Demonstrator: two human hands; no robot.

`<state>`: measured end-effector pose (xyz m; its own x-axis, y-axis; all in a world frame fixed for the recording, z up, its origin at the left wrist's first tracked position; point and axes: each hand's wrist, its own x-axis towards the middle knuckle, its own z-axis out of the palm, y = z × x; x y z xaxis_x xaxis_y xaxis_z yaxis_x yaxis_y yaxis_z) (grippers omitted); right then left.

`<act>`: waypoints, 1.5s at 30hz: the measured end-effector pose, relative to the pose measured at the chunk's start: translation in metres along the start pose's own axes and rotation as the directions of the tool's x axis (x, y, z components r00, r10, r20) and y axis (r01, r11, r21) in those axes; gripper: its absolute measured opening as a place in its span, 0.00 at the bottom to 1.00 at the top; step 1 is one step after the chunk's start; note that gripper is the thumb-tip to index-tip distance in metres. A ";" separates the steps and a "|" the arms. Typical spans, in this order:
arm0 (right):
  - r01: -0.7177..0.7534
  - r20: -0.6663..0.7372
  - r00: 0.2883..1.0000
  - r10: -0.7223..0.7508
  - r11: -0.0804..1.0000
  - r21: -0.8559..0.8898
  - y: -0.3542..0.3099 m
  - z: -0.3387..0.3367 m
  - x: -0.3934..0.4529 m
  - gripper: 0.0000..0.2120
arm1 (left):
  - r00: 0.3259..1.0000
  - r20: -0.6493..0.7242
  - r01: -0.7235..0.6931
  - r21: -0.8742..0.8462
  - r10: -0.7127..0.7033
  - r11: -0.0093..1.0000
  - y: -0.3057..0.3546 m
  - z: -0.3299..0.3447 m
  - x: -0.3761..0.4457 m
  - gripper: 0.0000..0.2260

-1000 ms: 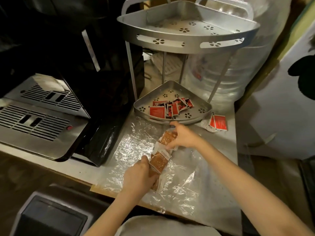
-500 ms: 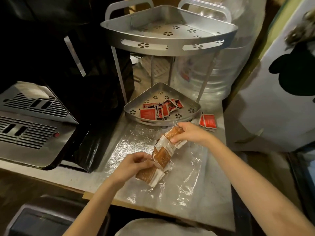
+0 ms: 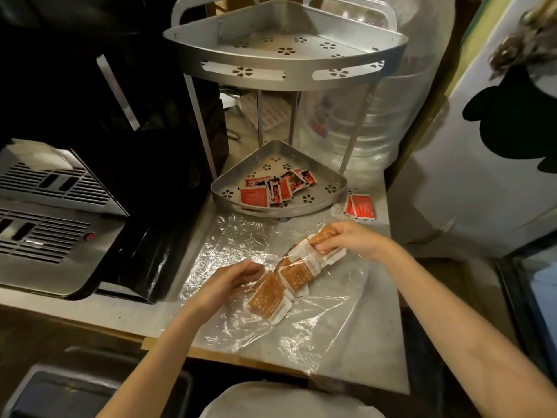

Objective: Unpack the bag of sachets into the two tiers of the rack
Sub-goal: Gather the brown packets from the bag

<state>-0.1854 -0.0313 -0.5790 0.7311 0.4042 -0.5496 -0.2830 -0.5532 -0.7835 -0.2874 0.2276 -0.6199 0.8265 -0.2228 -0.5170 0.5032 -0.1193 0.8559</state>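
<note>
Brown sachets were being gathered on the bench for the rack.

Nearest, the left hand (image 3: 229, 282) was held with fingers loosely apart, just touching the near end of the brown sachets (image 3: 289, 282), which lay on the flattened clear bag (image 3: 241, 245). Their long axis ran from seven to one o'clock; the far end was pinched by the right hand (image 3: 352, 239), the nearer to the rack. Beyond, at twelve o'clock, red sachets (image 3: 271, 191) filled the lower tier (image 3: 289, 208); the upper tier (image 3: 256, 63) was seen bare.
</note>
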 end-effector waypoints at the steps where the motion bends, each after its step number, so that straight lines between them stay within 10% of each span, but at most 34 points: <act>1: -0.003 -0.015 1.000 0.003 1.000 0.020 0.006 -0.004 -0.002 0.06 | 1.000 0.003 0.012 -0.013 -0.012 1.000 -0.001 -0.001 0.001 0.27; 14: -0.016 -0.255 0.960 0.120 0.927 0.375 0.050 -0.035 -0.034 0.11 | 0.985 -0.122 -0.086 0.275 0.124 0.958 0.019 0.034 0.002 0.23; 21: 0.019 -0.259 0.954 0.152 0.829 0.559 0.051 -0.042 -0.047 0.11 | 0.995 -0.102 -0.013 -0.032 0.010 0.999 0.044 0.063 0.030 0.35; 27: 0.123 -0.292 0.946 0.141 0.676 0.726 0.040 -0.049 -0.053 0.09 | 0.998 0.067 0.041 -0.417 -0.014 0.908 0.068 0.071 0.043 0.10; 34: 0.252 -0.388 0.920 0.062 0.664 0.704 0.000 -0.056 -0.071 0.08 | 0.974 0.208 -0.004 -0.367 0.086 0.930 0.119 0.070 0.037 0.12; 45: 0.441 -0.464 0.855 -0.232 0.794 0.418 -0.095 -0.081 -0.123 0.14 | 0.916 0.048 -0.393 -0.079 0.397 0.916 0.227 0.078 -0.005 0.19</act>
<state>-0.1982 -0.0877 -0.4129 0.9786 0.1362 -0.1541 -0.1613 0.0434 -0.9859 -0.1966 0.1266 -0.4215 0.9452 -0.2980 -0.1331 0.1562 0.0550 0.9862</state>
